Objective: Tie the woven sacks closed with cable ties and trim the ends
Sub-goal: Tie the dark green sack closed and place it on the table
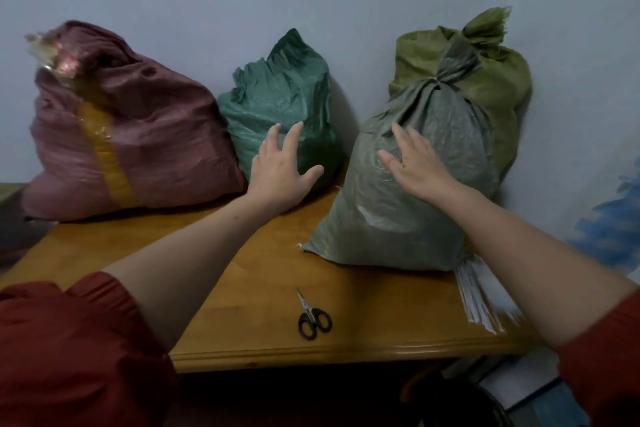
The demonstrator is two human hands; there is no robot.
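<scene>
Both hands spread, fingers straight, holding nothing: left hand (282, 166) at the lower face of the dark green sack (287, 97), right hand (415, 166) over the grey sack (398, 218). The dark green sack stands at the back of the worktop (242, 270) by the wall, long axis upright, loose untied mouth pointing up. Risk: dragged forward by its base, it may topple and spill; the grey sack's corner also appears to pin the cable ties (481, 302)
</scene>
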